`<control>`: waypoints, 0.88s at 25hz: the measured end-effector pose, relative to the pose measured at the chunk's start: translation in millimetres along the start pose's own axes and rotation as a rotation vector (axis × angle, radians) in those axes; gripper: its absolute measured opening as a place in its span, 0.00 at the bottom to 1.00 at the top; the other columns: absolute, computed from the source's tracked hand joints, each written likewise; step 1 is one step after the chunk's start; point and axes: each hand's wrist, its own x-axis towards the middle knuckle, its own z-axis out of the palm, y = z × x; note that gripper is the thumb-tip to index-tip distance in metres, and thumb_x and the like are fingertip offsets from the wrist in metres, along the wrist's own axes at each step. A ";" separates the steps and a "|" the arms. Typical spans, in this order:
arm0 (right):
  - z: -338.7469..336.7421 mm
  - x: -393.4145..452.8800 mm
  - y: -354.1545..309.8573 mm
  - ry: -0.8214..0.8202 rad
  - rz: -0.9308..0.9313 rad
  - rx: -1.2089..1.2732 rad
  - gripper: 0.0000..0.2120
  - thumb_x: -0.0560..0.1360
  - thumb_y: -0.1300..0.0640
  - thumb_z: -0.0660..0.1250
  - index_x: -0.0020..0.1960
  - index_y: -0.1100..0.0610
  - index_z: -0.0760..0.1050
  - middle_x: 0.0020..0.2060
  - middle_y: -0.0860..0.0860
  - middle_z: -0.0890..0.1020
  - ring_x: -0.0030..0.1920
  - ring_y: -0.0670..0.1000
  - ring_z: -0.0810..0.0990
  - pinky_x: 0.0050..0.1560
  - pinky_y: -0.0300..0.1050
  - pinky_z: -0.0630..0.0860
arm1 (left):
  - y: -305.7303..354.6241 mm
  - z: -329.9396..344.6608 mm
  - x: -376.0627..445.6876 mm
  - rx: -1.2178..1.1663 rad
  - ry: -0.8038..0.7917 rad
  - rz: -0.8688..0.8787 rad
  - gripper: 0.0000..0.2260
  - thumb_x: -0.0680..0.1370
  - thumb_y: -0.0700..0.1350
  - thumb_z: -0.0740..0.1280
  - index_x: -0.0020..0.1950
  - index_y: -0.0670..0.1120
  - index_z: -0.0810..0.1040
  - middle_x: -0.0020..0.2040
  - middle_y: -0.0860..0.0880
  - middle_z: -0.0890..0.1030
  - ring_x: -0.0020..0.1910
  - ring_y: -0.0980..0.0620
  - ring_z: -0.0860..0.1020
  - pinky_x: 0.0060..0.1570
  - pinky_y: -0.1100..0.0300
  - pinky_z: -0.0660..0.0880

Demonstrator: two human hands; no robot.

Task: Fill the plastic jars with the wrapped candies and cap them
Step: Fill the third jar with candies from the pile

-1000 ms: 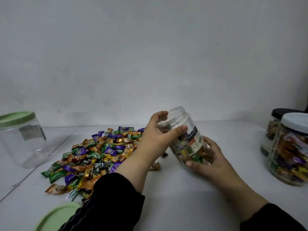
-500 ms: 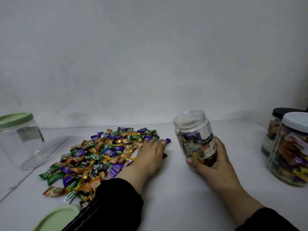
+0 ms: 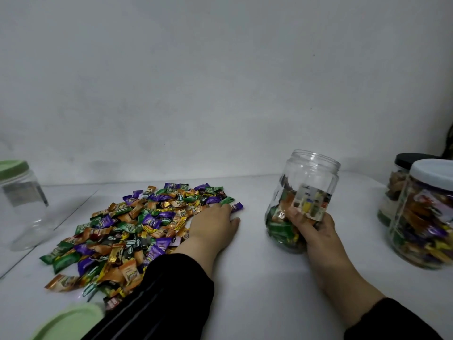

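Observation:
A clear plastic jar point(image 3: 310, 173) without a cap stands upright right of centre, holding wrapped candies in its lower part. My right hand point(image 3: 315, 225) grips it around the lower side from the right. A loose pile of wrapped candies point(image 3: 137, 224) in purple, green, orange and black lies on the white table to the left. My left hand point(image 3: 212, 225) rests palm-down on the pile's right edge, fingers pointing away from me over a few candies. A loose green lid point(image 3: 69, 320) lies at the near left edge.
An empty clear jar with a green cap point(image 3: 20, 204) stands at the far left. Two capped jars full of candies stand at the right, one white-capped point(image 3: 427, 217), one black-capped point(image 3: 396, 192) behind it. A white wall rises behind the table point(image 3: 264, 278).
My left hand left the jar's mouth and came down onto the right edge of the candy pile. The jar went from tilted to upright in my right hand.

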 end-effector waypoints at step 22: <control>7.0 -16.7 6.6 -0.264 -0.376 -0.608 0.45 0.57 0.44 0.81 0.68 0.35 0.61 0.64 0.43 0.73 0.64 0.50 0.76 0.60 0.54 0.79 | 39.4 -122.5 -20.5 -1.132 0.623 -0.086 0.23 0.81 0.54 0.64 0.28 0.47 0.68 0.24 0.52 0.71 0.26 0.51 0.69 0.30 0.56 0.67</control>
